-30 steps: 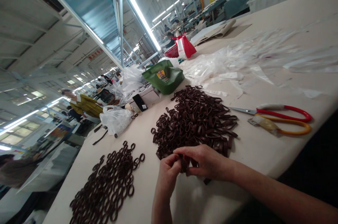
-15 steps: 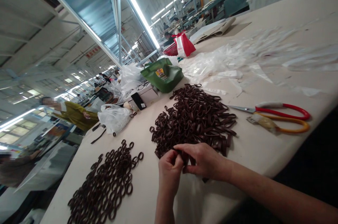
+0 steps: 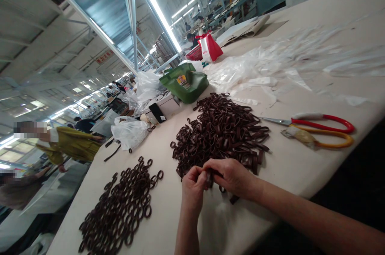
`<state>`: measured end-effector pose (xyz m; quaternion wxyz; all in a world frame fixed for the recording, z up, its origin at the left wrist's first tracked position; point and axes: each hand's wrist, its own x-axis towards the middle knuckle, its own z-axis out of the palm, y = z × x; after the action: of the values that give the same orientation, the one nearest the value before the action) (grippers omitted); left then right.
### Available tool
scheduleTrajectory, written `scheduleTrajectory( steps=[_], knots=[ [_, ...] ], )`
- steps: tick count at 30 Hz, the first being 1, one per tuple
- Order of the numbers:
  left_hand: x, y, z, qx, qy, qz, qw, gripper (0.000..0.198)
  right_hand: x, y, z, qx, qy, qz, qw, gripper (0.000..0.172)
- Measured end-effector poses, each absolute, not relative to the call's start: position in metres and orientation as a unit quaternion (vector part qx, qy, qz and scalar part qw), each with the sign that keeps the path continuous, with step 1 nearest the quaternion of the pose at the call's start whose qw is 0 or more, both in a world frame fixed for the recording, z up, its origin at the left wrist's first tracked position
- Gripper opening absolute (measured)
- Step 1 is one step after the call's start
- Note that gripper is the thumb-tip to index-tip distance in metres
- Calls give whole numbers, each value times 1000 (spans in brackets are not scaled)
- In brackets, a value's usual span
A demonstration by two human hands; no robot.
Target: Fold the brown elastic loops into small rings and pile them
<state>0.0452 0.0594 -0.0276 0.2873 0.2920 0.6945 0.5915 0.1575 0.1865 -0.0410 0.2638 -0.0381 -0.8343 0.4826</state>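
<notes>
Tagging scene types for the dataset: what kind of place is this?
Most likely a factory floor, probably garment or accessory work. A long beige worktable holds heaps of dark brown elastic loops, which both hands are working, beside red-handled scissors. Rows of strip lights run over more benches with other workers.

No lettering is legible: the green bag's (image 3: 184, 83) label (yellow) is blurred.

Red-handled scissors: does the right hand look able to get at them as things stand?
Probably yes. The red-handled scissors lie on bare table on the right hand's own side, with nothing between them. That hand is busy, though: it pinches a brown loop together with the left hand.
</notes>
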Motion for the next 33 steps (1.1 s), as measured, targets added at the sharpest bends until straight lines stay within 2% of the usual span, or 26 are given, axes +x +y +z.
scheduleTrajectory(
  steps=[2,8,13,21,25,29,33],
  knots=[
    [47,60,-25,296,698,585,288,45,157,187,-41,-35,-837,476,267,20],
    [51,65,-24,259,681,601,329,52,154,185,-41,-63,-827,480,285,28],
    [42,52,-13,271,712,594,259,51,151,192,-44,-107,-813,478,315,24],
    [76,0,-12,349,851,309,242,21,151,201,-42,-104,-806,467,350,22],
    [92,1,-23,364,860,250,255,10,155,192,-39,-72,-805,473,351,23],
    [89,2,-23,375,842,276,271,8,158,188,-37,-57,-806,480,341,25],
    [67,13,-22,302,759,472,331,21,159,187,-34,-57,-807,483,335,25]
  ],
)
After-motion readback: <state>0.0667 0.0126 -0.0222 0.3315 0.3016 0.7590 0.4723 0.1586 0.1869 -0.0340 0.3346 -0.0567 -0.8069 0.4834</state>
